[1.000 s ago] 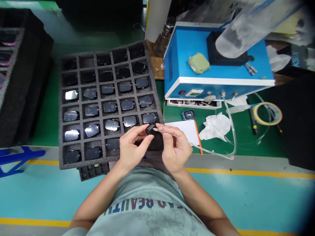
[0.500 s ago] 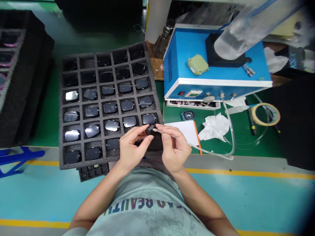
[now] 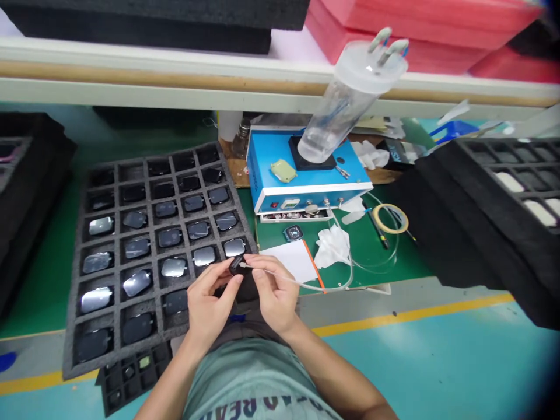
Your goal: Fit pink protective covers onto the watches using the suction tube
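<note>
My left hand (image 3: 206,306) pinches a small black case (image 3: 237,265), which looks like a watch body, between thumb and fingers. In my right hand (image 3: 276,298) is the end of a clear thin tube (image 3: 317,287), gripped just behind its narrow tip. That tip meets the side of the black case; whether it goes inside I cannot tell. Just left of my hands, a grey foam tray (image 3: 70,344) holds many dark rectangular watch faces in its compartments. From the tube, a loop runs back to the front of a blue machine (image 3: 258,175).
A clear cylinder (image 3: 332,116) stands on the machine, beside a pale green case (image 3: 283,171). In front lie a smartwatch (image 3: 293,233), white paper (image 3: 293,259), crumpled tissue (image 3: 332,246) and a tape roll (image 3: 391,219). Black foam stacks (image 3: 459,216) flank the bench; a shelf (image 3: 153,93) crosses above.
The camera view has tilted up, bringing the shelf, red foam and right-hand trays into sight. Both hands keep the black case and tube tip together much as before.
</note>
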`<state>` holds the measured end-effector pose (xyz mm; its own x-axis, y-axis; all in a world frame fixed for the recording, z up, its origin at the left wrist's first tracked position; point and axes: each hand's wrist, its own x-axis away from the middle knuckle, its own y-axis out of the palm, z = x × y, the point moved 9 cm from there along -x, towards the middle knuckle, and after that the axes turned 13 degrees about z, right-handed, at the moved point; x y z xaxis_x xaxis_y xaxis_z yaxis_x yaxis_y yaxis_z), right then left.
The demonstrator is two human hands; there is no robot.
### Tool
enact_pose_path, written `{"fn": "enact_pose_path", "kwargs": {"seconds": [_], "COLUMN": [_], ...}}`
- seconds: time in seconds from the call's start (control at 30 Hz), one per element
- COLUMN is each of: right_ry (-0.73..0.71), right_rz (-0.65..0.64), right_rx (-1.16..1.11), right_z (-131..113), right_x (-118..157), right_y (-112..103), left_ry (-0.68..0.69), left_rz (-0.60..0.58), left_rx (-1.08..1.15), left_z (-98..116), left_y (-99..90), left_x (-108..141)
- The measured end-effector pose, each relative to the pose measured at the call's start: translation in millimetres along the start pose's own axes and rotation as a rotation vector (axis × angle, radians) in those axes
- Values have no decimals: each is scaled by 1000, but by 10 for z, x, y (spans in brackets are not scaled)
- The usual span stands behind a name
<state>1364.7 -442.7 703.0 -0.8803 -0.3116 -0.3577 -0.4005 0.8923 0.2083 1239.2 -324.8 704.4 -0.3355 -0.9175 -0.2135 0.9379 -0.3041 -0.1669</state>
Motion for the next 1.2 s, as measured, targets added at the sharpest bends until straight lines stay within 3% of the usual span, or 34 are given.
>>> {"fn": "enact_pose_path", "kwargs": {"seconds": [1.2], "right_ry": [32], "right_rz": [21], "right_rx": [-10], "right_z": [20], "right_x": [-5], "right_y": [10], "left_ry": [2], "left_rz": [-7], "left_rx": [-35], "left_z": [-15], "left_y": [-10], "left_x": [-4]}}
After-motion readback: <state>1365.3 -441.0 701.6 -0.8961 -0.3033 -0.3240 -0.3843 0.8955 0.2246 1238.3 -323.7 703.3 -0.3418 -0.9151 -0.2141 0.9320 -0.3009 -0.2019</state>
